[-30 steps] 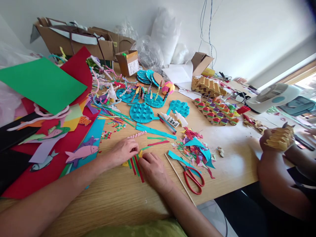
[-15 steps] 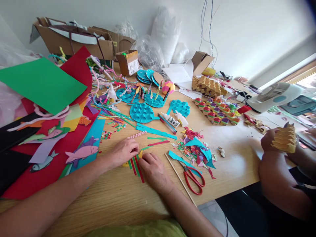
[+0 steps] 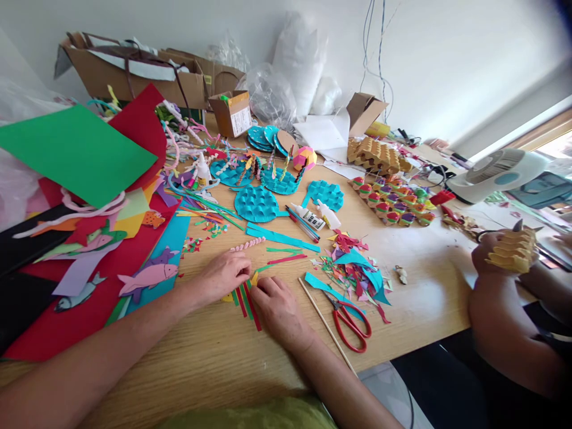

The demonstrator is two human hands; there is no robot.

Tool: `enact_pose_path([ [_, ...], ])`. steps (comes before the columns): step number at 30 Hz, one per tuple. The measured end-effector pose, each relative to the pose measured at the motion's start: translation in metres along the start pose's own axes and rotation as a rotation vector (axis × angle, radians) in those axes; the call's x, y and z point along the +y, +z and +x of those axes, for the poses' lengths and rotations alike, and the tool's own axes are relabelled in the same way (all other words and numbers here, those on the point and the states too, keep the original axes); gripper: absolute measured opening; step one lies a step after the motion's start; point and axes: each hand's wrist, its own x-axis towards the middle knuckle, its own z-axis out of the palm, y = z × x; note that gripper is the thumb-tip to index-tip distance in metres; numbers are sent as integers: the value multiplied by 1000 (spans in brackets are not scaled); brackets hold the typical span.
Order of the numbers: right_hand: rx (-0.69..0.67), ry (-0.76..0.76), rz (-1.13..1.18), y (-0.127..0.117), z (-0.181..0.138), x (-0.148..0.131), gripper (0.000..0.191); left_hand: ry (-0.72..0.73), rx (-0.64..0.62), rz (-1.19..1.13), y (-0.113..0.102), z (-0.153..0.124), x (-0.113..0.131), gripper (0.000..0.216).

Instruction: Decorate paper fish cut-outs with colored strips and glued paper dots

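My left hand (image 3: pixel 230 274) rests low over the wooden table, its fingers curled down onto a yellow paper piece (image 3: pixel 254 278). From the other side, my right hand (image 3: pixel 277 304) closes on the same piece, thumb and fingers bunched. Red and green paper strips (image 3: pixel 246 302) fan out toward me between the two hands. Much of the yellow paper is covered by my fingers, so its outline is hidden. Just beyond my left hand lies a pink twisted pipe cleaner (image 3: pixel 248 244). Loose red and green strips (image 3: pixel 286 258) lie beyond my right hand.
Red-handled scissors (image 3: pixel 352 325) and a thin wooden stick (image 3: pixel 326 325) lie right of my hand, near paper scraps (image 3: pixel 357 268). Glue bottles (image 3: pixel 308 217) and blue egg-carton pieces (image 3: pixel 257 204) stand behind. Coloured sheets (image 3: pixel 80 155) pile up left. A co-worker's hands hold an egg-carton piece (image 3: pixel 512 250).
My hands and the strips stay in place. At the right, the co-worker's egg-carton piece has tilted and shifted slightly left, and a scissor handle now shows beside that hand.
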Motion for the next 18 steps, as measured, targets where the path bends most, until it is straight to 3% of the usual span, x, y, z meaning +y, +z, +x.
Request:
enact_pose_path([
  [18,-29,-2,-1,-4,1,0,16,19,-3,51,2,0,0,12],
])
